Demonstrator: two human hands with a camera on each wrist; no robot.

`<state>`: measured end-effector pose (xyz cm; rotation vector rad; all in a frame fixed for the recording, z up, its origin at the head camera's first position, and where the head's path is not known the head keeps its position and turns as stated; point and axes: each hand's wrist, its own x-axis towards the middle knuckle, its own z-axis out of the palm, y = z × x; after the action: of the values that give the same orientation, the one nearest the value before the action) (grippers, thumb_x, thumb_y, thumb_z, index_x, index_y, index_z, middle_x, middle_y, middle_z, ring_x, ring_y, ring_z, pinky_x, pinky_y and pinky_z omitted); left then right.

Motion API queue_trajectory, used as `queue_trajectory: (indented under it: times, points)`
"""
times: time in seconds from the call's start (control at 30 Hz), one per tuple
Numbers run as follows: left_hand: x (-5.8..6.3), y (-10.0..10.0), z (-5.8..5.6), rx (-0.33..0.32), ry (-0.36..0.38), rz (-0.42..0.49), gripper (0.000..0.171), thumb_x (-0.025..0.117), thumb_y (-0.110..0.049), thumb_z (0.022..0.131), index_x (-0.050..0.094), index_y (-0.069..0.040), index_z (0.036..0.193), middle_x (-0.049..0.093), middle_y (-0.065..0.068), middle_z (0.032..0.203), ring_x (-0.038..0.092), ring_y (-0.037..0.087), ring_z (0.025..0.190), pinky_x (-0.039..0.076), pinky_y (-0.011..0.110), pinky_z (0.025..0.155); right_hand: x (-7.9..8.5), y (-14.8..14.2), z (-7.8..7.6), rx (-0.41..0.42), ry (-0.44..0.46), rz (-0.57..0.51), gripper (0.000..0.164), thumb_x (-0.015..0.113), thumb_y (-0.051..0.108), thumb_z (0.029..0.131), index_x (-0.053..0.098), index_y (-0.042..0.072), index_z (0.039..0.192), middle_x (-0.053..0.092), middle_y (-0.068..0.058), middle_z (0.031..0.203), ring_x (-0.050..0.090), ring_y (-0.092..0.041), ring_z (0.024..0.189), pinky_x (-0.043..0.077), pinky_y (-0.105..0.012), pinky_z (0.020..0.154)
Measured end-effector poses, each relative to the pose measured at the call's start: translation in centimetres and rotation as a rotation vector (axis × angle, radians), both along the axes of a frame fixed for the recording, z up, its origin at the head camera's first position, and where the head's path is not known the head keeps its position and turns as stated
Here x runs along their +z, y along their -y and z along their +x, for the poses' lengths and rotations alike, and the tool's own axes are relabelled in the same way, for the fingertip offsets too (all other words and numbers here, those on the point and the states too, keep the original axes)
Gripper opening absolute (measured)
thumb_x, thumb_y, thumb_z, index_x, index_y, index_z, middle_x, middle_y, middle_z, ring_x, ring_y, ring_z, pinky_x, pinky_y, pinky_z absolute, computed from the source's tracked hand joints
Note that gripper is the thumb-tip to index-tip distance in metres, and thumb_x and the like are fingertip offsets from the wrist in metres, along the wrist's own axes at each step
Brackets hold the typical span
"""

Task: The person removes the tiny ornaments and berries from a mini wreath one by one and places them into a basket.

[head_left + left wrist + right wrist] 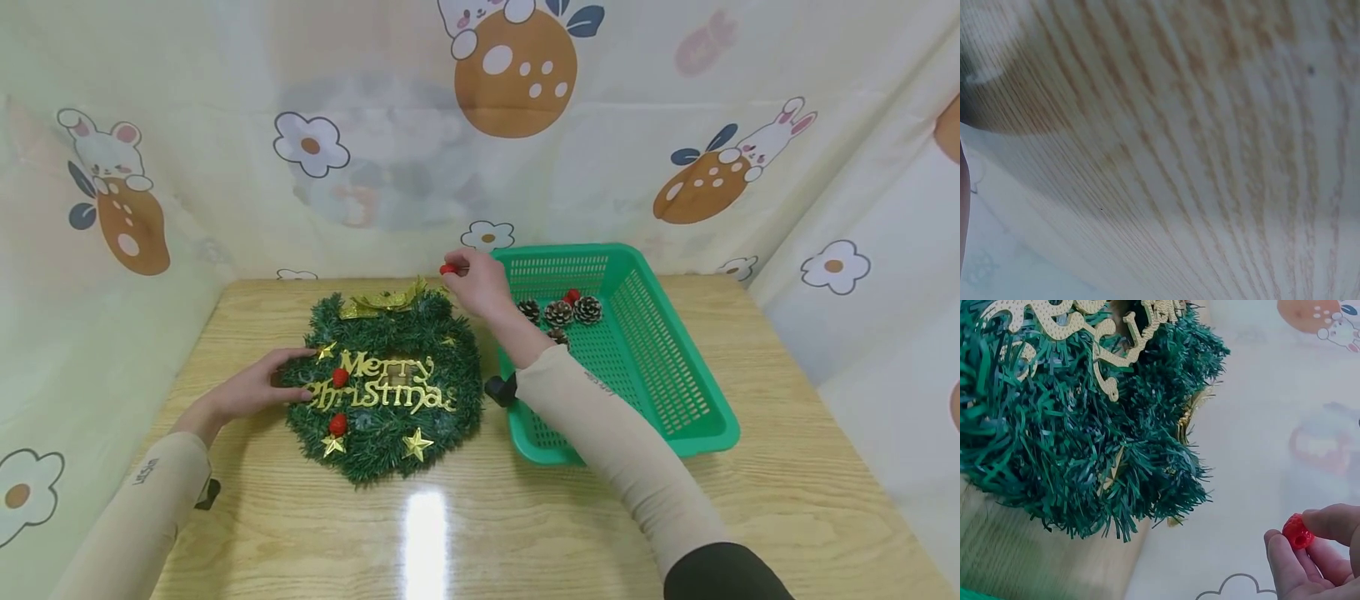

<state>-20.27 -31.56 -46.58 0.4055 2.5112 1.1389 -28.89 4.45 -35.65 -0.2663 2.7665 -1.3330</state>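
A green tinsel Christmas wreath [378,458] lies on the table, with gold "Merry Christmas" lettering [390,396], gold stars, a gold bow [382,302] at its far side and two red berries [337,425] on its left part. My left hand [262,387] rests at the wreath's left edge, its thumb and fingers spread and touching it. Above the wreath's far right side, my right hand [480,283] pinches a small red artificial raspberry [1298,532] between thumb and fingers. The raspberry is apart from the wreath. The left wrist view shows mostly blurred table surface.
Right of the wreath stands a green plastic basket [675,350], under my right forearm. Several pine cones [558,313] and a red berry [572,296] are in its far left part. A patterned curtain [390,192] hangs behind the wooden table [787,467].
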Motion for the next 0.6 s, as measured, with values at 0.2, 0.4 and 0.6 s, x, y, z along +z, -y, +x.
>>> queue_trajectory:
  times: [0.2, 0.4, 0.6]
  points:
    - [0.0, 0.0, 0.0, -0.003, -0.002, 0.008, 0.076, 0.070, -0.032, 0.091, 0.031, -0.010, 0.152, 0.017, 0.025, 0.157, 0.012, 0.050, 0.142, 0.015, 0.070, 0.109, 0.4, -0.5, -0.1, -0.010, 0.013, -0.013, 0.031, 0.059, 0.016, 0.099, 0.060, 0.007, 0.129, 0.063, -0.008, 0.123, 0.059, -0.023, 0.112, 0.049, -0.037, 0.093]
    - [0.1, -0.1, 0.0, -0.003, -0.009, 0.005, 0.075, 0.071, -0.031, 0.091, 0.032, -0.010, 0.152, 0.018, 0.025, 0.157, 0.012, 0.051, 0.142, 0.015, 0.071, 0.108, 0.8, -1.0, -0.3, -0.007, 0.019, -0.018, 0.034, 0.060, 0.015, 0.098, 0.059, 0.006, 0.131, 0.063, -0.010, 0.125, 0.058, -0.024, 0.114, 0.049, -0.038, 0.095]
    - [0.2, 0.0, 0.0, -0.003, -0.004, -0.006, 0.076, 0.071, -0.029, 0.091, 0.031, -0.010, 0.152, 0.017, 0.027, 0.156, 0.012, 0.053, 0.141, 0.016, 0.073, 0.106, 0.9, -1.8, -0.6, -0.016, 0.019, -0.015, 0.033, 0.060, 0.015, 0.098, 0.060, 0.007, 0.130, 0.063, -0.010, 0.123, 0.058, -0.024, 0.115, 0.050, -0.038, 0.093]
